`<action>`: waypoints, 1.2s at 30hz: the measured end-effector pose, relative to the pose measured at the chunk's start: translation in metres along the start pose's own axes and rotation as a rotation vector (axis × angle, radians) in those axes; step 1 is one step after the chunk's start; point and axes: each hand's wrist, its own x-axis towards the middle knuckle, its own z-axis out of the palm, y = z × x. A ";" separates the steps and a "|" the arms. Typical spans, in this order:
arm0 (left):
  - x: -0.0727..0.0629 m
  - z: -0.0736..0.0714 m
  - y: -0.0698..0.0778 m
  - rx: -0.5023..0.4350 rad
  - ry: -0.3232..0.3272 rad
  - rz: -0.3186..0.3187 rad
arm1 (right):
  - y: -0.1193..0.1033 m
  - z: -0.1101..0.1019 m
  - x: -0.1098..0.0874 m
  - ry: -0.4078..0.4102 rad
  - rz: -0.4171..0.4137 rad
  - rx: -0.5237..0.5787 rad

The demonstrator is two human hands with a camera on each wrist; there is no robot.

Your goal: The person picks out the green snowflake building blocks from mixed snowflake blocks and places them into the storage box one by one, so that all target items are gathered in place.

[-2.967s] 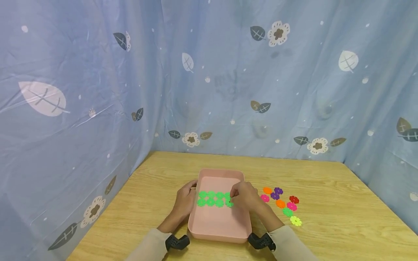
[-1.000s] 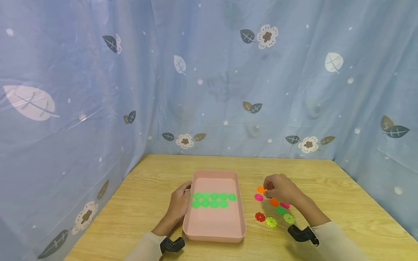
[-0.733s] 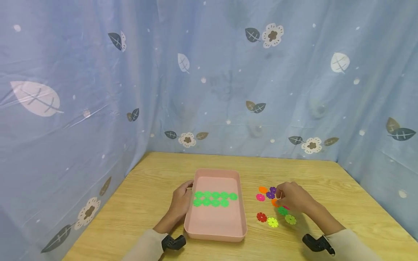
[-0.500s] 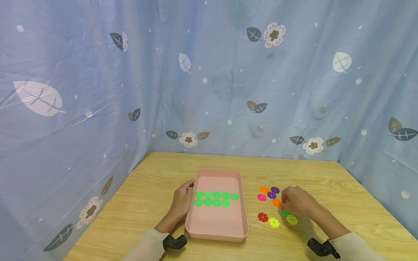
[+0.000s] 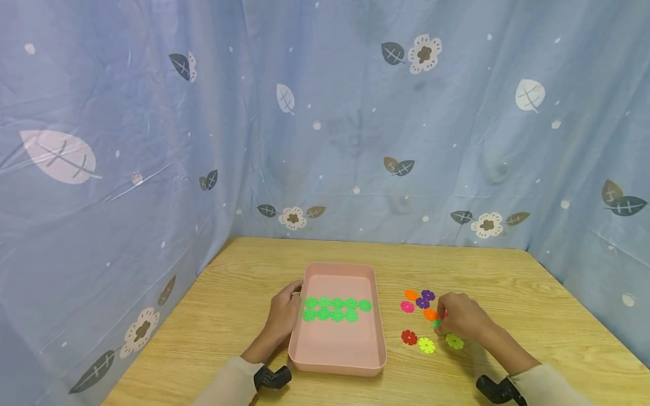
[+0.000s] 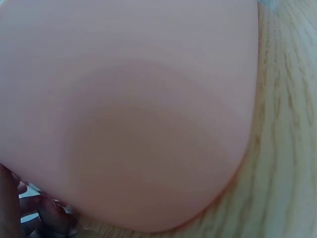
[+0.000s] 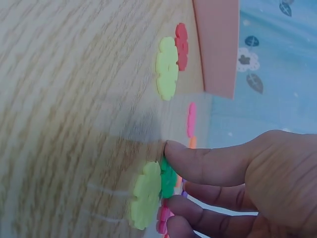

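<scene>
My left hand (image 5: 285, 309) holds the left wall of a pink tray (image 5: 339, 355); in the left wrist view the tray wall (image 6: 148, 124) fills most of the frame, with curled fingers (image 6: 52, 218) at its lower left. Two rows of green flower-shaped discs (image 5: 337, 316) lie inside the tray. To the tray's right, my right hand (image 5: 462, 317) pinches a green flower-shaped disc (image 7: 168, 178) at the tabletop, thumb on one edge and fingertips on the other. A yellow-green disc (image 7: 146, 196) lies right beside it. A pink disc is partly hidden behind the fingers.
Loose flower-shaped discs lie around the right hand: orange (image 5: 430, 314), purple (image 5: 422, 303), pink (image 5: 407, 307), red (image 5: 409, 337) and yellow (image 5: 427, 345). A blue patterned curtain (image 5: 355, 113) encloses the wooden table (image 5: 264, 259) at the back and sides.
My right hand has left the tray, moved right to the loose discs and come down onto the green one. A red and a yellow disc now lie nearer the tray. My left hand stays put.
</scene>
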 end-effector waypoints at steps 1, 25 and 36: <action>0.000 0.000 0.000 0.005 0.005 0.002 | 0.000 0.000 0.000 0.002 0.002 0.012; 0.001 0.002 -0.002 0.016 0.042 0.006 | -0.031 -0.005 0.021 0.047 -0.246 0.095; 0.000 0.002 -0.001 -0.016 0.031 -0.011 | -0.062 0.004 0.042 0.018 -0.377 0.258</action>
